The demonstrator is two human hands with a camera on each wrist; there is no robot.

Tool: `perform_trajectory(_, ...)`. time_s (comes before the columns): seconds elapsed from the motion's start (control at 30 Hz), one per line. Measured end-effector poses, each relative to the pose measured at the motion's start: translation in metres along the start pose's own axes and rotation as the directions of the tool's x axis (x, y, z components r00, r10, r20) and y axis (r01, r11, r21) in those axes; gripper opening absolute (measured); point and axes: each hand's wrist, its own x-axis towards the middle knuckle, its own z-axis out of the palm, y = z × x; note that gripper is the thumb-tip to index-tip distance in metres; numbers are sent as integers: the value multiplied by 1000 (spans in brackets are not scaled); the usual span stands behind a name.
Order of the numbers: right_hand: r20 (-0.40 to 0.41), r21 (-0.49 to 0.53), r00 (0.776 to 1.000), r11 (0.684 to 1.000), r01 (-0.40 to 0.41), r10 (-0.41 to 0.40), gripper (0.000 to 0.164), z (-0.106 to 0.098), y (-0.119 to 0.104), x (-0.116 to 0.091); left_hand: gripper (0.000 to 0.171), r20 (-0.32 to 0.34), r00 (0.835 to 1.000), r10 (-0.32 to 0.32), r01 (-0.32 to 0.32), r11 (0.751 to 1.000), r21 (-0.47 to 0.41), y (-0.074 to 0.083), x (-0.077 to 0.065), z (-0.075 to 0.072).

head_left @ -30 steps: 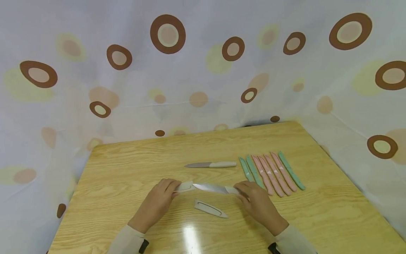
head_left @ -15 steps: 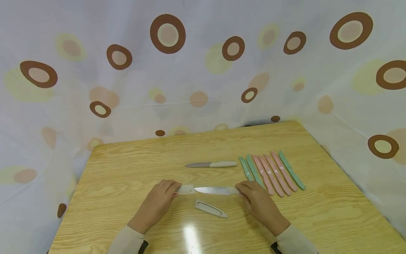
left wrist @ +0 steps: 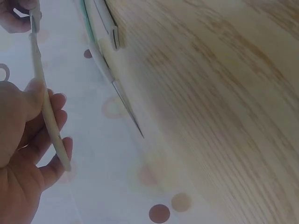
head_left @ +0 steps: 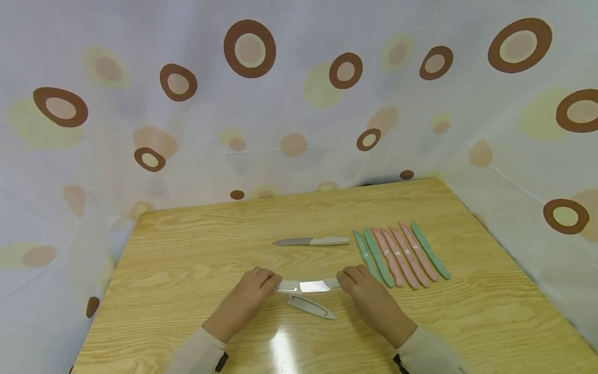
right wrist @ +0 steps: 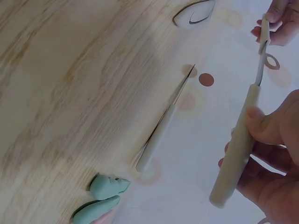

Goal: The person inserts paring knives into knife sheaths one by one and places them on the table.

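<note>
In the head view my left hand (head_left: 249, 295) grips a white knife sheath (head_left: 287, 286) between thumb and fingers. My right hand (head_left: 369, 296) holds a paring knife (head_left: 315, 286) by its cream handle (right wrist: 239, 144). The blade points left, its front part hidden inside the sheath's mouth, and a stretch of bare steel shows between sheath and handle. Both hands are raised over the table. Just below them lies a second white sheath (head_left: 312, 307) with a curved slot. Beyond, a second cream-handled knife (head_left: 329, 241) lies bare, tip to the left.
To the right on the wooden table (head_left: 196, 244) is a row of several sheathed knives, with pink ones (head_left: 394, 254) between green ones (head_left: 431, 251). A spotted white curtain (head_left: 294, 104) hangs behind the table and along its sides.
The hands have come closer together and slightly towards me. The blade tip, earlier visible at the sheath's mouth, has slid into the sheath, leaving less blade showing.
</note>
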Motion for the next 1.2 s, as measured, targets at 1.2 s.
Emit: perform_trajectory(1.2,98,126,994,991,-53,41,23,10,-19,11,29,2,997,76,-76,997,-15,10,12,10)
